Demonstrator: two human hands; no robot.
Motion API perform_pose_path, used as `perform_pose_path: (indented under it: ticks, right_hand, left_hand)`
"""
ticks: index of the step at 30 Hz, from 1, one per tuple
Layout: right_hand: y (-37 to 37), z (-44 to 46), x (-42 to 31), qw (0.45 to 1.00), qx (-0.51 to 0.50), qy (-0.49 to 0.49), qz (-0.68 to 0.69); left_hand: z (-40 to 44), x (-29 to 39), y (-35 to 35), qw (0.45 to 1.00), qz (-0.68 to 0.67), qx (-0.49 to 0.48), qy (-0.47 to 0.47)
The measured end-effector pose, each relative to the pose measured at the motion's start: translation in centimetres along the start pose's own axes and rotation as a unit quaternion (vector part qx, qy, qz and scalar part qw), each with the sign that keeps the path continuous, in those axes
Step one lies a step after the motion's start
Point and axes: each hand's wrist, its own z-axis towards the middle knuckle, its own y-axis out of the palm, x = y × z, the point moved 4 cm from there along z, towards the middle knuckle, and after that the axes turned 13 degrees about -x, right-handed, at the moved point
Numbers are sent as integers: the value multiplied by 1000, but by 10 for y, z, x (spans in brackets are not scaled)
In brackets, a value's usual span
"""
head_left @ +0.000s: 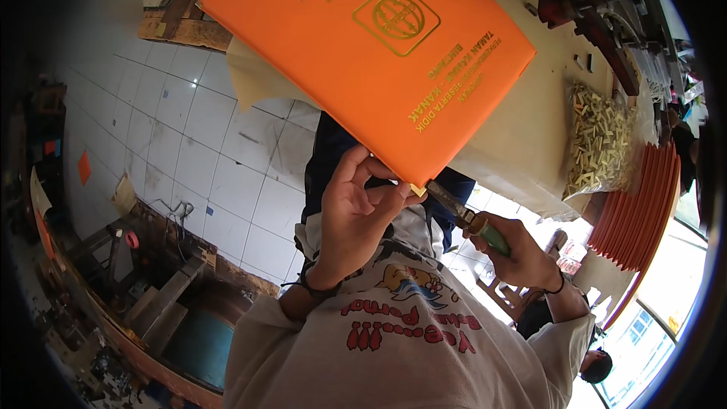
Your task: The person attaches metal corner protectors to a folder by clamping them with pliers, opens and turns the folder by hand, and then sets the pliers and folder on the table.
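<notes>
A large orange folder with gold lettering and a round gold emblem lies tilted over the table edge, its near corner pointing at me. My left hand is closed at that corner, thumb and fingers pinching a small gold-coloured corner piece on it. My right hand grips the green handle of a dark metal tool, whose tip touches or nearly touches the folder beside the gold piece. Whether the tool has two jaws I cannot tell.
A clear plastic bag of small gold-coloured pieces rests on the paper-covered table. To its right stands a stack of orange-red folders. Wooden and metal framework fills the lower left, above white floor tiles. Another person's head shows at lower right.
</notes>
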Motion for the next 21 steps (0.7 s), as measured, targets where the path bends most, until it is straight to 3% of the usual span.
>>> perform_pose_path:
  ticks: [15, 18, 21]
  right_hand:
    - [2, 5, 2, 999, 4, 25, -30]
    - [1, 7, 3, 995, 6, -81, -49]
    - [-3, 0, -9, 999, 9, -46, 15]
  left_hand:
    - [0, -1, -2, 1000, 8, -6, -2]
    - [0, 1, -1, 1000, 10, 6, -2]
    - [0, -3, -4, 999, 39, 4, 17]
